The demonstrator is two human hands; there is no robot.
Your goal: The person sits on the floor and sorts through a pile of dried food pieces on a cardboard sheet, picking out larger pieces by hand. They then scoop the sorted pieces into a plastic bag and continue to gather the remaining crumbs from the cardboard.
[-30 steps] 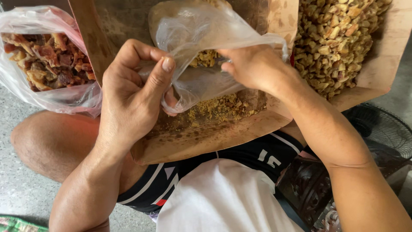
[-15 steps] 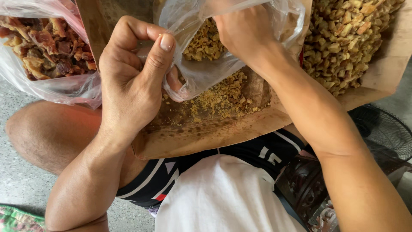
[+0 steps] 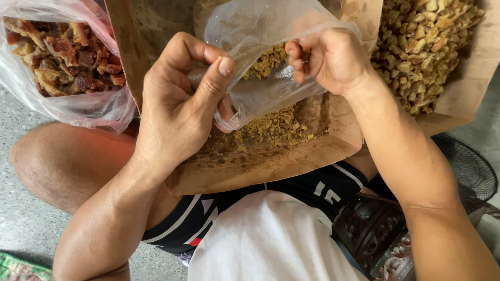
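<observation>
— Pinched between thumb and fingers, the left hand [image 3: 179, 106] kept a closed grip on the near edge of the clear plastic bag [image 3: 263, 62], wrist bent, forearm coming up from lower left.

— And the right hand [image 3: 333, 60]?

— It was curled inside the bag's mouth, fingers [image 3: 297, 57] folded round a clutch of small tan crumbly pieces [image 3: 265, 60]; how firmly they closed I could not tell. Its forearm ran down to the lower right.

— Where did the bag sit?

— Over a brown cardboard sheet [image 3: 260, 166] resting on the person's lap, with loose tan crumbs [image 3: 271, 130] scattered just beneath it.

— Anything around?

— A pile of tan chunks [image 3: 422, 47] lay at upper right, another plastic bag of reddish-brown pieces [image 3: 62, 52] at upper left above the bare knee [image 3: 62, 161], and a dark fan grille [image 3: 469, 166] on the floor at right.
</observation>
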